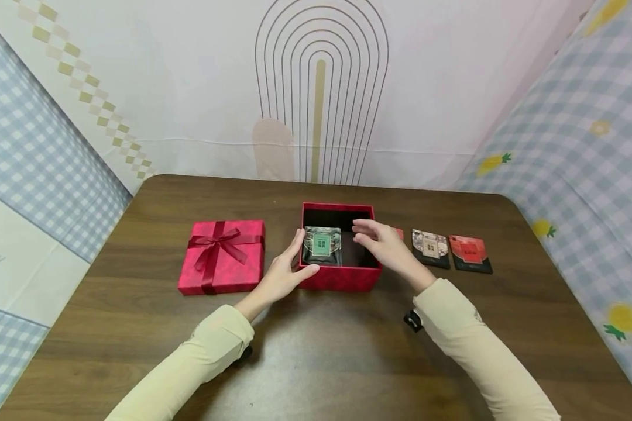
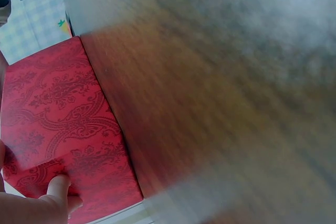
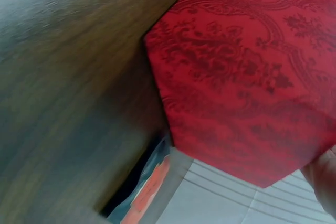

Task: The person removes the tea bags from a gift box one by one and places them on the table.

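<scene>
A red gift box [image 1: 342, 279] stands lidless in the middle of the table, its inside black. Within it, at the left, a green-labelled black sachet [image 1: 322, 246] shows its printed face. My left hand [image 1: 281, 273] rests on the box's front left corner, fingers along the left wall and thumb at the front rim. In the left wrist view that thumb [image 2: 59, 186] touches the patterned red wall. Over the right rim hovers my right hand [image 1: 384, 242], fingers loosely bent and thumb apart, with nothing visible in its grasp. Only its edge appears in the right wrist view.
The red lid [image 1: 237, 272] with a dark red ribbon bow lies left of the box. To the right lie a beige-and-black sachet [image 1: 430, 248] and a red-and-black sachet [image 1: 471, 254]. Another red sachet [image 1: 399, 233] is mostly hidden behind my right hand.
</scene>
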Motion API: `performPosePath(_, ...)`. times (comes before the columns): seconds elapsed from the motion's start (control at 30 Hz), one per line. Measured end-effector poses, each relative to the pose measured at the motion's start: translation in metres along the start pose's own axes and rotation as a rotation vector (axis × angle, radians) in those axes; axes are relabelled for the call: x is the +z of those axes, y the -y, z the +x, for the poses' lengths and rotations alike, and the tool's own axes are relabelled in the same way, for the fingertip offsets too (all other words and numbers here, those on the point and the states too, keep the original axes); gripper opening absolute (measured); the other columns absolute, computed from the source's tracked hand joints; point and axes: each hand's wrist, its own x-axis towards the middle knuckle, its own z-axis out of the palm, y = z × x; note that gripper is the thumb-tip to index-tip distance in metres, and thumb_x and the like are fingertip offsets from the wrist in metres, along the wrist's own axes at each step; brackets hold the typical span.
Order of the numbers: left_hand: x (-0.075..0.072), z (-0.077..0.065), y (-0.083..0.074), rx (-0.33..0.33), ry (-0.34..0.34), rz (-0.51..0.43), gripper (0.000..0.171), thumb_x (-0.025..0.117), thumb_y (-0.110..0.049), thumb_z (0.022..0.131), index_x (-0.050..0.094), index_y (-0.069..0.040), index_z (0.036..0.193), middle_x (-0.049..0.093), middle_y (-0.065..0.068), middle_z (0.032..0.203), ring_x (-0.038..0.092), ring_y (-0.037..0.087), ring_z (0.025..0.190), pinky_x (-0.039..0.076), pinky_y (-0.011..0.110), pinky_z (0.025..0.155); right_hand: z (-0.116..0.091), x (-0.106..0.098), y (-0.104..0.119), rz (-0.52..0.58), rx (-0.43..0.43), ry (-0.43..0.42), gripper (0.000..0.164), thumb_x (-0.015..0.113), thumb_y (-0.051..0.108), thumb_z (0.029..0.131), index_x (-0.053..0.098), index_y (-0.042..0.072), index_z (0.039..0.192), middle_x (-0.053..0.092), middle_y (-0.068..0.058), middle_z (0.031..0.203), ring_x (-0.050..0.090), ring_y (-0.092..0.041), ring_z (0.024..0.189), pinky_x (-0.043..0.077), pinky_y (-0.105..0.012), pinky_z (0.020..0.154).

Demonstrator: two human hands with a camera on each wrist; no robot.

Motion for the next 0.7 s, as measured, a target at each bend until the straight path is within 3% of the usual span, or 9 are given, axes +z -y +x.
performPosePath(0.1,-0.004,-0.004,-0.014,-0.011,0.013,0.002,0.075,0.061,-0.007,0.086,0.014,0.001,0.144,0.008,0.020,0.150,0.019,0.032,0.135,0.034,0.045,0.100,0.005,0.003,0.005,-0.062,0.004,0.019,0.040,0.051,0.010,0.093,0.045,-0.005,0.130,0.052,-0.023,0.126,0.052,-0.033,0.113,0.043,-0.045,0.093)
performPosePath(0.2,-0.005,-0.006,-0.019,-0.024,0.021,0.007,0.075,0.061,-0.007,0.086,0.014,0.001,0.144,0.008,0.020,0.150,0.018,0.032,0.136,0.034,0.044,0.100,0.009,0.005,0.009,-0.108,0.016,0.036,0.041,0.050,0.011,0.093,0.044,-0.005,0.130,0.050,-0.023,0.128,0.050,-0.033,0.116,0.041,-0.046,0.095)
performPosePath(0.47,-0.007,-0.006,-0.020,-0.028,0.015,-0.012,0.075,0.061,-0.008,0.086,0.013,0.000,0.145,0.008,0.018,0.150,0.018,0.030,0.136,0.034,0.044,0.100,0.019,0.014,0.015,-0.174,0.028,0.027,0.041,0.050,0.009,0.093,0.043,-0.006,0.131,0.050,-0.024,0.128,0.058,-0.031,0.106,0.044,-0.044,0.092)
performPosePath(0.63,-0.005,-0.006,-0.019,-0.026,0.014,0.000,0.075,0.062,-0.008,0.086,0.015,0.000,0.144,0.010,0.019,0.150,0.018,0.030,0.136,0.034,0.044,0.100,0.022,0.027,0.011,-0.268,-0.010,0.028,0.040,0.051,0.011,0.092,0.046,-0.004,0.129,0.055,-0.022,0.122,0.058,-0.029,0.104,0.045,-0.044,0.091)
performPosePath(0.7,-0.004,-0.006,-0.018,-0.024,0.018,-0.003,0.075,0.062,-0.007,0.086,0.015,0.000,0.144,0.010,0.019,0.150,0.019,0.030,0.136,0.034,0.044,0.100,0.022,0.032,0.009,-0.310,-0.007,0.031,0.040,0.052,0.010,0.092,0.046,-0.004,0.129,0.060,-0.021,0.113,0.061,-0.025,0.092,0.048,-0.041,0.086)
